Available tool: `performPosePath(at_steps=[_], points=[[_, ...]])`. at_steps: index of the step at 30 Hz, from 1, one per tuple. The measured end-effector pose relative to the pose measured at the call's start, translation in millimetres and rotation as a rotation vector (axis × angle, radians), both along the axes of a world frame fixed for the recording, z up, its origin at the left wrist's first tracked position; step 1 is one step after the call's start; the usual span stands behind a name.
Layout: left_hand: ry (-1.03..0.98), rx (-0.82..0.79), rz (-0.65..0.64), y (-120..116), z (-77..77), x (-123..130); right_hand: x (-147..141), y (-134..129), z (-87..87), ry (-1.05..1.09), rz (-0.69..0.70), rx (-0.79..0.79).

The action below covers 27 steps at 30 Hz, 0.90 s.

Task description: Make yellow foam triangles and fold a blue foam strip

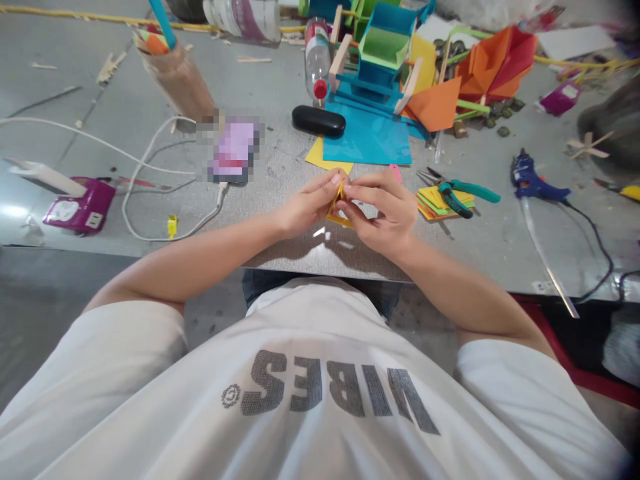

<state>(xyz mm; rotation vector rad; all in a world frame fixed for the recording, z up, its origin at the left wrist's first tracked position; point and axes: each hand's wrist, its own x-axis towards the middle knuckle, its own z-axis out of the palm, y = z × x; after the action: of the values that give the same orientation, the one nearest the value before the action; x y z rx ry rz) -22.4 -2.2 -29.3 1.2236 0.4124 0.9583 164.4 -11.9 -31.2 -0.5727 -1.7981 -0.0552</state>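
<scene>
Between my two hands, just above the near edge of the table, is a small piece of folded yellow paper [341, 218]. My left hand [314, 202] pinches it from the left, fingertips at its upper end. From the right, my right hand [383, 207] grips the same paper with thumb and fingers, close against the left fingertips. Part of the paper is hidden by the fingers. Right of my right hand lies a stack of coloured paper squares [435, 203], with teal-handled pliers [463, 193] resting on it.
Ahead are a black case [319, 121], blue sheets [370, 143], a plastic bottle [317, 57] and a blue-green paper model [383, 50]. A blue glue gun [537, 180] with its cord lies right. To the left are a phone [233, 150] on a white cable and a brown cup [177, 83].
</scene>
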Motion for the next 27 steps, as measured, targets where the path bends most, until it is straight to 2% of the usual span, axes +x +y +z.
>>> performPosePath(at_steps=[2,5,8,12,17,23,27], points=[[0.002,-0.012,0.018,-1,2.6,0,0,0,-2.5,-0.020,-0.037,-0.085],[0.011,0.014,0.122,-2,5.0,1,1,0,-6.6,-0.002,-0.048,-0.168],[0.013,0.095,0.253,-2,8.6,1,1,0,-7.9,0.019,-0.054,-0.152],[0.027,0.177,0.357,-3,15.0,0,-1,0,-2.0,0.053,-0.054,-0.105],[0.085,0.268,0.449,-5,16.1,-4,-3,-1,8.1,0.143,0.058,-0.018],[0.210,0.240,0.467,-12,16.5,-9,0,3,2.8,0.097,-0.007,-0.031],[0.265,0.469,0.556,-8,9.6,-10,4,6,-3.6,0.089,0.008,-0.072]])
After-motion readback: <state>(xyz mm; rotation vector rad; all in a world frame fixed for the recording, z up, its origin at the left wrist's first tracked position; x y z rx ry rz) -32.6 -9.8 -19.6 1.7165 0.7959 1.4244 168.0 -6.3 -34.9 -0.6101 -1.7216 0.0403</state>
